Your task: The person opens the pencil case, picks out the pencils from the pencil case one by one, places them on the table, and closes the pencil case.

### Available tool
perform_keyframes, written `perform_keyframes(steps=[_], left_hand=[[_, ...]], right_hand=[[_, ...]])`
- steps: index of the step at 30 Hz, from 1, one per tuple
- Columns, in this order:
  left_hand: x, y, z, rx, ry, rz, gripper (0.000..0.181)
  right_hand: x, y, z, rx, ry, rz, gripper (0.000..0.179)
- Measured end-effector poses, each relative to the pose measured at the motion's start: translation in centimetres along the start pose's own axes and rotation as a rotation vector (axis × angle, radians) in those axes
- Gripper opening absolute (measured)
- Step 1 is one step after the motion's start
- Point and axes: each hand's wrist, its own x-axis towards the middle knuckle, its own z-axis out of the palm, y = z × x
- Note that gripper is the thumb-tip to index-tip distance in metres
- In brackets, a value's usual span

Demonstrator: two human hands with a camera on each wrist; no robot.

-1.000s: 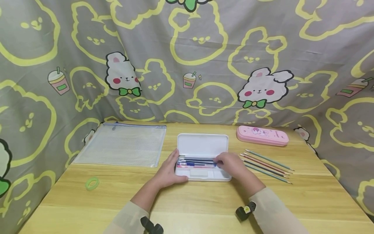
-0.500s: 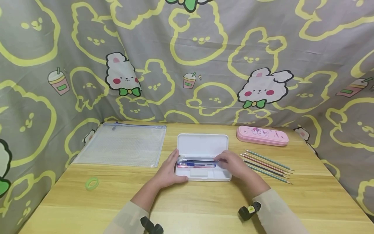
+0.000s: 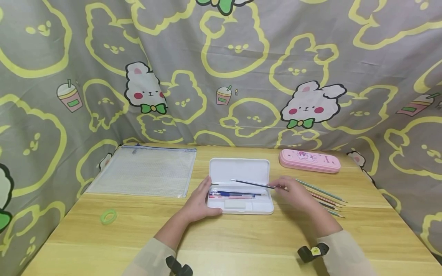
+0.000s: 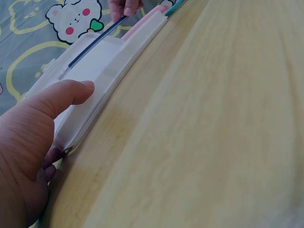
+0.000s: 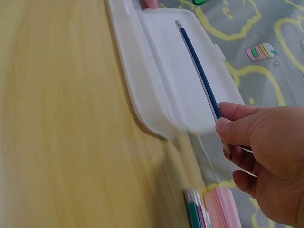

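Observation:
A white pencil case (image 3: pixel 239 168) lies with its lid raised in the middle of the table. My left hand (image 3: pixel 199 202) grips its left end, the thumb (image 4: pixel 71 95) over the front edge. Between thumb and fingertips, my right hand (image 3: pixel 295 195) pinches a dark blue pencil (image 5: pixel 197 66) near its sharpened tip. The pencil slants above the case, its eraser end toward the lid. Inside the case are a blue-capped pen (image 3: pixel 221 193), a dark pencil (image 3: pixel 253 194), something pinkish, and a white eraser (image 3: pixel 235 204).
Several pencils (image 3: pixel 329 199) lie to the right, partly behind my right hand. A pink pencil case (image 3: pixel 309 160) sits at the back right. At left are a mesh zip pouch (image 3: pixel 145 170) and a green ring (image 3: pixel 108 216). A patterned curtain (image 3: pixel 241 126) hangs behind the table.
My right hand has drawn back to the right, out of the white case, lifting the dark blue pencil up. My left hand has stayed in place.

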Motion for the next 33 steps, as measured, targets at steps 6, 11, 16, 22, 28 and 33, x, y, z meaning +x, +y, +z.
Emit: perform_keyframes(steps=[6,11,16,22,28,33], left_hand=[[0.0,-0.1,0.0,0.001,0.002,0.004,0.123],[0.1,-0.2,0.1,0.01,-0.006,-0.001,0.123],[0.0,-0.2,0.1,0.01,-0.006,0.002,0.122],[-0.1,-0.1,0.1,0.013,-0.007,-0.003,0.123],[0.0,-0.2,0.1,0.023,-0.005,0.001,0.123],[-0.1,-0.2,0.1,0.023,-0.001,0.008,0.123]], right_hand=[[-1.7,1.0,-1.6,-0.023,0.016,0.064,0.02],[-3.7,2.4,-2.9,-0.069,0.048,0.098,0.022],[-6.1,4.0,-3.8,-0.124,0.081,0.142,0.02],[-8.9,6.2,-4.3,-0.145,0.091,0.183,0.019],[-11.0,7.9,-4.5,-0.163,0.103,0.208,0.017],[-11.9,8.4,-4.6,-0.211,0.072,0.242,0.018]])
